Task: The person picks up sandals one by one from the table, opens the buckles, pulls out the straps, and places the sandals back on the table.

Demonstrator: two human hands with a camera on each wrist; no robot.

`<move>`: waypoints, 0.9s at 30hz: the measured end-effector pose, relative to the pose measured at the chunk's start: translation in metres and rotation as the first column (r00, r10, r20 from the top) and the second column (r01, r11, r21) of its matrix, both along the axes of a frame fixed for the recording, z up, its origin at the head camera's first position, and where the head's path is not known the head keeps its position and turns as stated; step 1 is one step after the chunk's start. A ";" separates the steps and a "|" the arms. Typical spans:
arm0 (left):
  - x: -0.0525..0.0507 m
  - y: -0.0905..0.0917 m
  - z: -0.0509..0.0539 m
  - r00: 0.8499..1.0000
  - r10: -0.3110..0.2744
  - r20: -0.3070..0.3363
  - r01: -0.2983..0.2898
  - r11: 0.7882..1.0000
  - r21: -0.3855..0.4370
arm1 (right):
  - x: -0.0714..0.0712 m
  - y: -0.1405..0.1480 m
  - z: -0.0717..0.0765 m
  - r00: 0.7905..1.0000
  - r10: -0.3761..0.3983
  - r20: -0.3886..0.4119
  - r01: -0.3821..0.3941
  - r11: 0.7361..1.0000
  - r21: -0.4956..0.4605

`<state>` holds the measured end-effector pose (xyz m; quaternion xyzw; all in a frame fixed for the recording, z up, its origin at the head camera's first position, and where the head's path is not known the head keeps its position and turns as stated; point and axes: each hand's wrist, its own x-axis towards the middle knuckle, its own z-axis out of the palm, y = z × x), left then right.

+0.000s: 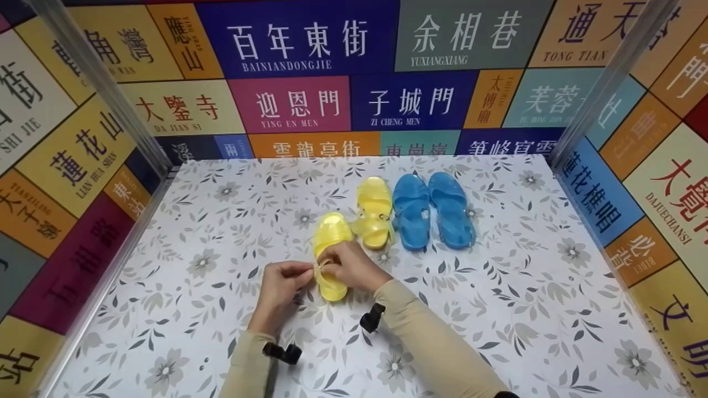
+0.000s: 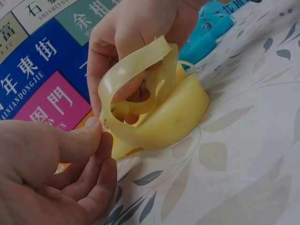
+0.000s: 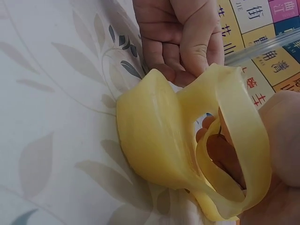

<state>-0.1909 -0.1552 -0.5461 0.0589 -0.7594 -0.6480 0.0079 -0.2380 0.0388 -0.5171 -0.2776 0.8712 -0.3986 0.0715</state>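
Note:
A yellow jelly sandal (image 1: 333, 228) lies on the patterned tabletop, toe pointing away, with both hands at its straps. My left hand (image 1: 279, 287) is on its left side, thumb and fingertips pinching the strap edge; the left wrist view shows this pinch beside the looped ankle strap (image 2: 112, 82). From the right, my right hand (image 1: 354, 266) reaches over the sandal, its curled fingers holding the strap near the left fingertips. In the right wrist view the heel (image 3: 147, 126) stands closest to the camera. The buckle area is hidden by fingers.
A second yellow sandal (image 1: 374, 193) stands just right and farther back. Beside it are two blue sandals (image 1: 412, 193), toes away. Sign-printed panels (image 1: 298, 38) rise at the back and both sides. The white tabletop (image 1: 182, 331) bears grey flowers and leaves.

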 end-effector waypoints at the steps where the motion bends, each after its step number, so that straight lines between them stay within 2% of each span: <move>1: 0.000 0.000 0.000 1.000 -0.001 0.002 0.001 1.000 0.005 | 0.000 0.000 0.000 1.000 0.002 -0.002 -0.002 1.000 -0.001; 13: -0.007 0.006 0.009 0.999 -0.023 -0.043 0.019 0.996 -0.084 | 0.001 0.000 0.001 1.000 0.012 0.022 -0.012 1.000 -0.023; 22: -0.004 0.002 0.003 0.999 -0.037 -0.034 0.034 0.997 -0.064 | 0.002 0.000 0.000 0.999 0.008 0.031 -0.008 1.000 -0.013; 27: -0.004 0.001 0.005 0.999 -0.044 -0.024 0.042 0.998 -0.050 | 0.001 -0.001 0.001 1.000 0.005 0.004 -0.005 1.000 -0.016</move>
